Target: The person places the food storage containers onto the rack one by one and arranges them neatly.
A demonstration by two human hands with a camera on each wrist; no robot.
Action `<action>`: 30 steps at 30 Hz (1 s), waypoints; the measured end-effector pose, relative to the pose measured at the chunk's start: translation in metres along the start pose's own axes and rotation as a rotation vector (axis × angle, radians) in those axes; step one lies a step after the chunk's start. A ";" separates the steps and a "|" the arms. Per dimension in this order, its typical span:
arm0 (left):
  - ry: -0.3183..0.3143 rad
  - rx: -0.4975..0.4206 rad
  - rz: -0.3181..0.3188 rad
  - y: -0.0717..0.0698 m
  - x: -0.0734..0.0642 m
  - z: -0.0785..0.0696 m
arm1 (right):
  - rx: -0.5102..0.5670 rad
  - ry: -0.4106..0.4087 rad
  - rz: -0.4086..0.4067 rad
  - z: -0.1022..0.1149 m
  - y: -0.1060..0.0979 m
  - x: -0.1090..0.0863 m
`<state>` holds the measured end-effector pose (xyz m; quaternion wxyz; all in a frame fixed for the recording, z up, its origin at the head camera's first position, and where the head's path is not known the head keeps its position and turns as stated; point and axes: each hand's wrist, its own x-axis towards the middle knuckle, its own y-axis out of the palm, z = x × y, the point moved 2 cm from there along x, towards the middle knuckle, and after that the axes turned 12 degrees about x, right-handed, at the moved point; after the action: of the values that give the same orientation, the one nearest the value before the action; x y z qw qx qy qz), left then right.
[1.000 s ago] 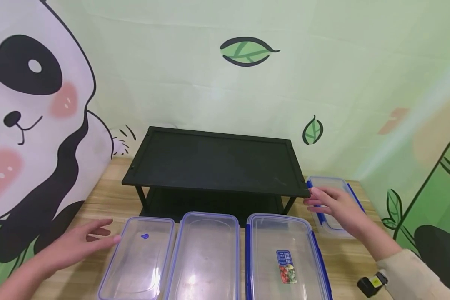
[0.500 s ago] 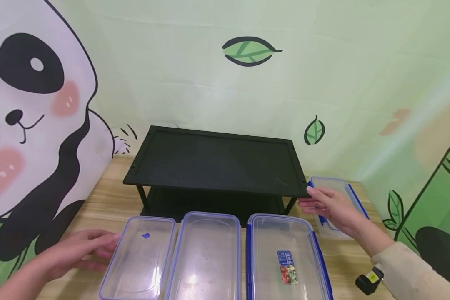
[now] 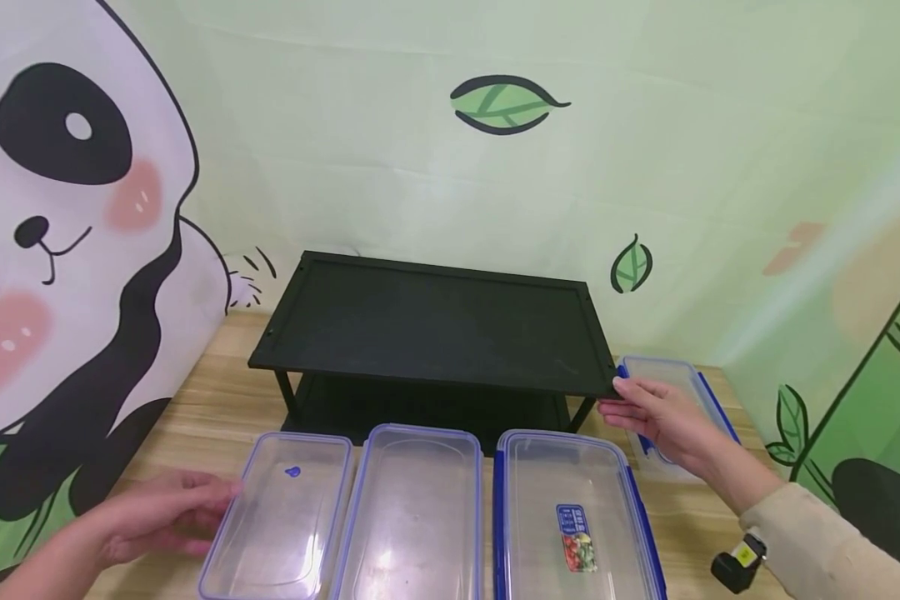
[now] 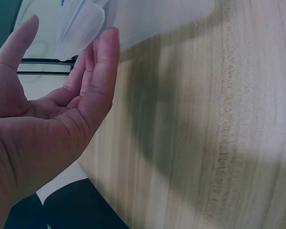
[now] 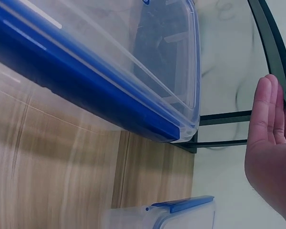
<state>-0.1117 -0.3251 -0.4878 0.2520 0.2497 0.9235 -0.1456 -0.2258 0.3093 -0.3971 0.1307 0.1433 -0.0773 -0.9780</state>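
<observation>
A black two-tier shelf stands against the back wall. My right hand holds its front right corner, thumb at the top edge and straight fingers below; the right wrist view shows these fingers against the rim. In front of the shelf stand three clear plastic food containers side by side: a left one with a small blue valve, a middle one, and a right one with dark blue side clips and a picture label. My left hand is at the left container's side, fingers extended, thumb apart from them.
A smaller clear container with blue clips lies on the wooden table right of the shelf, partly behind my right hand. The wall cloth with panda and leaf prints closes off the back and sides.
My left hand has moved down and closer along the left container's side. My right hand has shifted slightly left onto the shelf corner. Containers and shelf have stayed in place.
</observation>
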 end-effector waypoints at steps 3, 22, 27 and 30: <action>0.000 -0.014 0.010 0.001 0.002 0.002 | 0.026 0.005 -0.004 0.000 0.000 0.000; 0.054 -0.102 0.041 0.007 0.006 0.008 | 0.097 0.025 -0.023 -0.001 -0.002 0.002; 0.086 -0.145 0.096 0.007 0.008 0.008 | 0.088 0.023 -0.025 -0.001 -0.003 0.001; 0.101 -0.151 0.114 0.007 0.008 0.006 | 0.079 0.023 -0.023 0.000 -0.003 0.000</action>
<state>-0.1117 -0.3188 -0.4985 0.2311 0.2892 0.9277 -0.0485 -0.2266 0.3120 -0.3976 0.1145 0.1604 -0.1127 -0.9739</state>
